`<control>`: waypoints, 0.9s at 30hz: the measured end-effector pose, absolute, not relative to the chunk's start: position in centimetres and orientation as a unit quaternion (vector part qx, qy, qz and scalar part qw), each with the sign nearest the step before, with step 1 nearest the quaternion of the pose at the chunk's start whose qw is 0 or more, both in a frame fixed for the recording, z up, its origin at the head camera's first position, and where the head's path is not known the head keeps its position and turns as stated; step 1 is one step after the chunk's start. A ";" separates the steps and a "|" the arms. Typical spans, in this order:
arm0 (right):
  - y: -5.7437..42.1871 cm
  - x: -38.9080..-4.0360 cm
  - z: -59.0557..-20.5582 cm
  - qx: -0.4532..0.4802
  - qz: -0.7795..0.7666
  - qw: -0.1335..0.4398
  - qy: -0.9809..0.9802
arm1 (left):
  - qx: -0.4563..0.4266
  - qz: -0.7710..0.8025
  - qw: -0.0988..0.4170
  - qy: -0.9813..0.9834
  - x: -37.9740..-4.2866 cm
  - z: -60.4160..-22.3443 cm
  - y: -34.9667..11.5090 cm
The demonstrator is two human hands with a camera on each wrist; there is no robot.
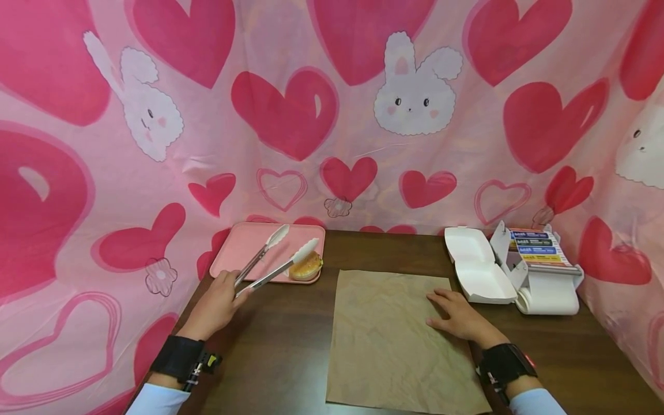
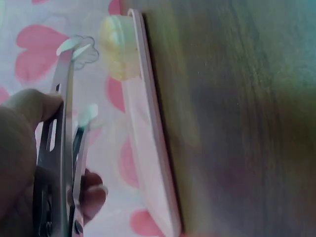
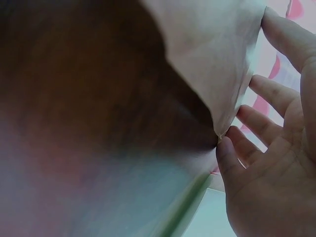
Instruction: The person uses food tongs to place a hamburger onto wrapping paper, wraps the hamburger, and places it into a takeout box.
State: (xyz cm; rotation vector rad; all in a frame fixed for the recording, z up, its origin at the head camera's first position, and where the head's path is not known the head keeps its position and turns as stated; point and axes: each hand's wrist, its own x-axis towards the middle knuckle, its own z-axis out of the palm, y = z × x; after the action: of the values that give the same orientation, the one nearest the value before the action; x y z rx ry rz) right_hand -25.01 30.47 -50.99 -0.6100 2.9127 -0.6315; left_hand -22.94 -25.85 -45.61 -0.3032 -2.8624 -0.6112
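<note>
My left hand (image 1: 214, 306) grips metal tongs with white tips (image 1: 305, 250), their two arms spread apart. The tongs reach over a pink tray (image 1: 241, 248) at the back left, one tip right by a burger (image 1: 306, 267) on the tray's front right corner. In the left wrist view, thumb and fingers lie on either side of the tongs (image 2: 57, 158), and nothing sits between the tips. My right hand (image 1: 461, 317) rests with spread fingers on the right edge of a brown paper sheet (image 1: 384, 346). In the right wrist view, its fingertips touch the paper (image 3: 212, 54).
At the back right an open white clamshell box (image 1: 482, 282) lies beside a dispenser rack (image 1: 542, 248) with several coloured boxes on top and a white roll (image 1: 550, 298) below. A pink heart-patterned cloth (image 1: 353, 127) hangs behind the dark wooden table (image 1: 275, 351).
</note>
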 end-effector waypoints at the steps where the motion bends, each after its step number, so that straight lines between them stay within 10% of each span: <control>1: 30.5 -24.9 -50.9 -0.200 -0.207 0.050 0.956 | -0.114 -0.201 0.101 -0.968 -22.7 -45.5 -25.7; 27: 30.5 -24.7 -51.1 -0.214 -0.211 0.034 0.953 | -0.157 -0.166 0.067 -0.971 -21.8 -45.6 -25.9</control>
State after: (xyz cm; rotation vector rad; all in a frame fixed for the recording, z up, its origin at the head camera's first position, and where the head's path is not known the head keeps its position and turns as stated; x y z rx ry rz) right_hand -24.67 30.52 -51.11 -0.6567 2.9317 -0.6483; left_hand -21.75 -25.94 -45.63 -0.4738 -2.9275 -0.4995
